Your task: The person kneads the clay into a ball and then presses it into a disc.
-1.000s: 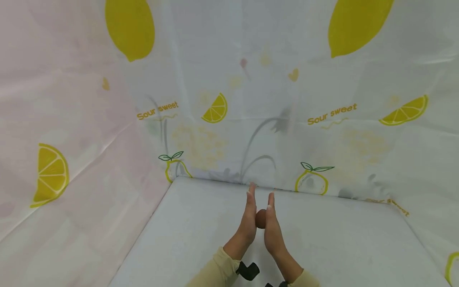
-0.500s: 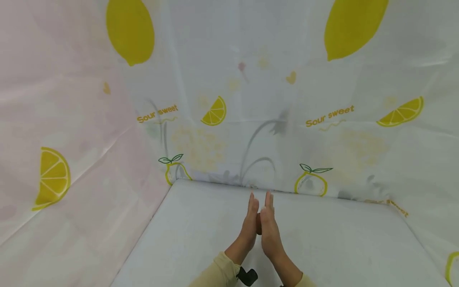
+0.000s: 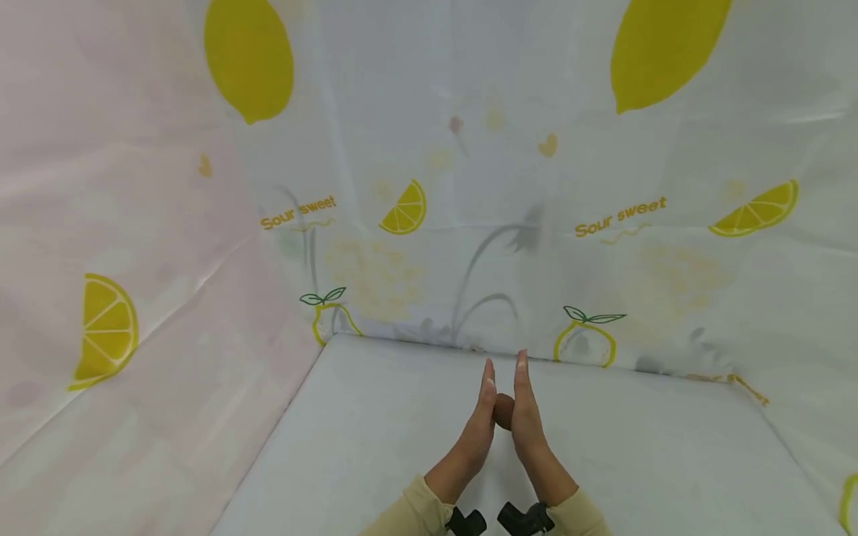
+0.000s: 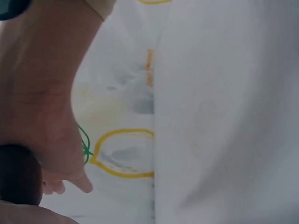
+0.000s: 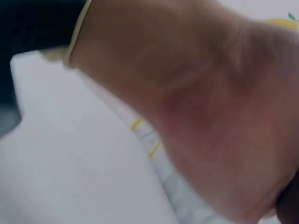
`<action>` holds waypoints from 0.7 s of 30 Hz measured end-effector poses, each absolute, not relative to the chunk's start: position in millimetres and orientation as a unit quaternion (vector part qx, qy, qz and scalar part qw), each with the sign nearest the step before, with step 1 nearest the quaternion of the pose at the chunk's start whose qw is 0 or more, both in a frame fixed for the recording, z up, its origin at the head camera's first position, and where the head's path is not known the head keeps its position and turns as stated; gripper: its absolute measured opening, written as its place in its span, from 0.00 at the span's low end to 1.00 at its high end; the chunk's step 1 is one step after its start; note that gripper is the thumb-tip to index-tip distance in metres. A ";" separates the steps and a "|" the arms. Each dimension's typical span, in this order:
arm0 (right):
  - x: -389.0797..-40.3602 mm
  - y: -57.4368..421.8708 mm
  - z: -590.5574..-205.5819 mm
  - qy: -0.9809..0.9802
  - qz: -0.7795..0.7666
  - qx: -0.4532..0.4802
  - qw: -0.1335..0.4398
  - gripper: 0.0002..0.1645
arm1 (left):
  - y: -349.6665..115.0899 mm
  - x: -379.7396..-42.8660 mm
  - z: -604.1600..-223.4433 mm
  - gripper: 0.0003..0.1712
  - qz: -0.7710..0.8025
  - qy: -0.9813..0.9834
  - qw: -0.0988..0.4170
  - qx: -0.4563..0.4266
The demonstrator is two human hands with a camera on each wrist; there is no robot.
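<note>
A small brown ball (image 3: 503,412) sits between my two palms, above the white tabletop. My left hand (image 3: 477,432) presses against its left side, fingers straight and pointing forward. Opposite it, my right hand (image 3: 529,424) touches the ball's right side, its fingers also extended. Seen from the left wrist, the ball (image 4: 19,175) is dark and rounded, with the right hand (image 4: 46,126) above it and a strip of the left hand (image 4: 32,214) below. The right wrist view shows the left hand (image 5: 224,116) large, with the ball's dark edge (image 5: 289,200) at the lower right corner.
The white tabletop (image 3: 375,417) spreads under both hands. Behind it stands a sheet wall (image 3: 429,283) printed with lemons and lettering, and a pinkish sheet (image 3: 167,298) lines the left. Black wrist devices (image 3: 526,519) sit at the beige sleeves.
The hands slide back and forth against each other around the ball. They were closer together half a second ago; now they stand slightly wider and further right, showing more of the ball.
</note>
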State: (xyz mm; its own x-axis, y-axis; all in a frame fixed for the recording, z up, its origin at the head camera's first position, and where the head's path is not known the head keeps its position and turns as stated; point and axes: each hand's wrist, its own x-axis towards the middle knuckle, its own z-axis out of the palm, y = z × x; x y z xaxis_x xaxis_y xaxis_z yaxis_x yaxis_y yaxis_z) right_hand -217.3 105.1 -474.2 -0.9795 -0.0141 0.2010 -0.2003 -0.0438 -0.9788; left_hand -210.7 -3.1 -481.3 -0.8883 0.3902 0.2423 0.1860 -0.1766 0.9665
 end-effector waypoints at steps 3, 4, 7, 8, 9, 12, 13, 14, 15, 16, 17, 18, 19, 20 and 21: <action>-217.1 107.9 -483.2 -0.694 0.716 0.062 0.048 0.41 | -4.4 -210.9 -477.4 0.43 0.727 0.642 0.066 0.236; -216.1 108.4 -487.0 -0.696 0.715 0.060 0.044 0.41 | -4.9 -211.2 -475.6 0.43 0.726 0.644 0.064 0.233; -210.9 105.2 -496.0 -0.702 0.707 0.075 0.048 0.40 | -5.8 -214.3 -471.7 0.44 0.727 0.652 0.056 0.210; -208.5 103.0 -498.2 -0.700 0.707 0.084 0.053 0.40 | -6.0 -215.7 -471.1 0.44 0.728 0.654 0.054 0.198; -206.1 100.6 -499.6 -0.695 0.712 0.087 0.055 0.40 | -6.0 -216.8 -470.2 0.44 0.731 0.654 0.052 0.186; -199.9 91.4 -499.7 -0.690 0.713 0.105 0.071 0.39 | -5.7 -221.6 -470.8 0.44 0.740 0.652 0.045 0.160; -197.4 88.7 -498.2 -0.690 0.712 0.110 0.074 0.38 | -5.8 -222.7 -471.6 0.44 0.742 0.651 0.043 0.152; -195.3 86.4 -496.8 -0.692 0.709 0.116 0.077 0.38 | -5.9 -223.5 -472.7 0.44 0.745 0.649 0.041 0.144; -193.3 84.2 -495.2 -0.695 0.705 0.118 0.080 0.38 | -6.0 -224.3 -473.8 0.44 0.747 0.648 0.037 0.139; -191.6 82.6 -493.9 -0.700 0.698 0.123 0.083 0.37 | -6.3 -224.8 -475.2 0.43 0.748 0.649 0.034 0.135; -189.9 81.5 -492.4 -0.703 0.694 0.129 0.084 0.37 | -6.6 -225.0 -476.5 0.44 0.748 0.650 0.031 0.131; -188.5 80.9 -490.9 -0.706 0.691 0.133 0.085 0.37 | -6.9 -225.0 -477.8 0.44 0.747 0.652 0.028 0.126; -187.3 80.7 -489.8 -0.707 0.689 0.136 0.085 0.37 | -7.1 -224.7 -478.5 0.44 0.746 0.654 0.026 0.124; -186.8 80.4 -488.8 -0.708 0.687 0.137 0.089 0.37 | -7.2 -224.6 -479.6 0.44 0.743 0.657 0.025 0.121; -186.3 80.5 -487.7 -0.708 0.686 0.139 0.093 0.37 | -7.3 -224.4 -480.4 0.44 0.741 0.660 0.024 0.120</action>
State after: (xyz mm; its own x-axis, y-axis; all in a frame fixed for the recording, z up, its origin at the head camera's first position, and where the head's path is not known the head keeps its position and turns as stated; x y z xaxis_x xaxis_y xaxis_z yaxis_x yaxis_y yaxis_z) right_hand -186.3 80.5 -487.7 -0.9442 -0.0680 0.3222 -0.3241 0.0192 -0.9458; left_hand -224.4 -7.3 -480.4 -0.9699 0.1939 0.1473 0.1239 -0.1277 0.9840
